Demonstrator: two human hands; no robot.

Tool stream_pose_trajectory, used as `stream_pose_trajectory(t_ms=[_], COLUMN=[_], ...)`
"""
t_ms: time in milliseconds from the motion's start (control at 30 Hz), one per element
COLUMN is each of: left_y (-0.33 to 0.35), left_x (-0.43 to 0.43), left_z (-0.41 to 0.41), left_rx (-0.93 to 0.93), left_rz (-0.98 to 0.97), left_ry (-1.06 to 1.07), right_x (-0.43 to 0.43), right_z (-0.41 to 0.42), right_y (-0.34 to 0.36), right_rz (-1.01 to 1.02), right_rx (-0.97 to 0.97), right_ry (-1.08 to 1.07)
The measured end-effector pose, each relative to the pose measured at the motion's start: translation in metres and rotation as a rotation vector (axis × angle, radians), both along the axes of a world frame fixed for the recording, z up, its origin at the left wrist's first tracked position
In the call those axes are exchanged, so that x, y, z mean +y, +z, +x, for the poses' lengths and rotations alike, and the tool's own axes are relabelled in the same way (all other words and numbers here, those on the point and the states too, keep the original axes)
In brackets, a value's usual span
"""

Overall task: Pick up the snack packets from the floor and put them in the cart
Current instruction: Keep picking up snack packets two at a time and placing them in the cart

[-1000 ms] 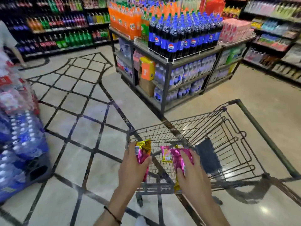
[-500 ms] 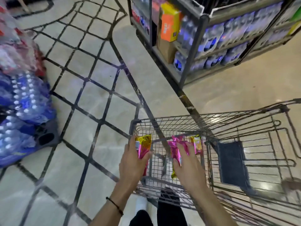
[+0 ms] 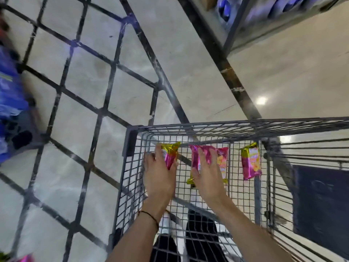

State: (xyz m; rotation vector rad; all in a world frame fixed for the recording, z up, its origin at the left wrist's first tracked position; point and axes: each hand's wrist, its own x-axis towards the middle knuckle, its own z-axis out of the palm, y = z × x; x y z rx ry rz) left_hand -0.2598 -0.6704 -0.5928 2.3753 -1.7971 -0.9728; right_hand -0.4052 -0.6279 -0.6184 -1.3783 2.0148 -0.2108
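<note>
Both my hands reach down inside the grey wire cart (image 3: 132, 137). My left hand (image 3: 159, 176) grips one pink and gold snack packet (image 3: 171, 154) near the cart's left wall. My right hand (image 3: 206, 174) rests on top of pink snack packets (image 3: 221, 163) at the basket's bottom, fingers curled over them. A third pink and gold packet (image 3: 251, 162) lies loose on the wire bottom to the right, untouched. At the frame's bottom left edge, a blurred pink object (image 3: 24, 259) lies on the floor.
A dark flap (image 3: 321, 201) sits in the cart's right part. A shelf rack (image 3: 255, 21) of bottled water stands at the top right. Blue shrink-wrapped water packs (image 3: 11, 103) are stacked on the left. The tiled floor (image 3: 85, 82) has dark grid lines.
My head has tilted down, so the cart is seen from above. Both hands have lowered into the basket with their packets. One packet now lies loose at the right.
</note>
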Motion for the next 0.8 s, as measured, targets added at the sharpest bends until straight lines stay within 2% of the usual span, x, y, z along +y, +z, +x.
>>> stream_pose_trajectory(t_ms=[167,367,633,800], left_y=[-0.069,-0.102,-0.077,-0.03], left_x=[-0.001,0.002,0.006,0.019], left_z=[-0.004,-0.01,-0.011,-0.003], left_rx=[-0.075,-0.116,-0.125,-0.168], left_rz=[0.005,0.018,0.029,0.009], left_ry=[-0.05,-0.102,-0.122,-0.168], right_x=[0.0,0.001,0.008,0.014], right_z=[0.002,0.008,0.002,-0.004], right_y=[-0.059,-0.088,-0.055,-0.009], right_rz=[-0.021,0.001,0.023,-0.002], right_rx=[0.006,0.094,0.081,0.221], right_ry=[0.009,0.068,0.114,0.16])
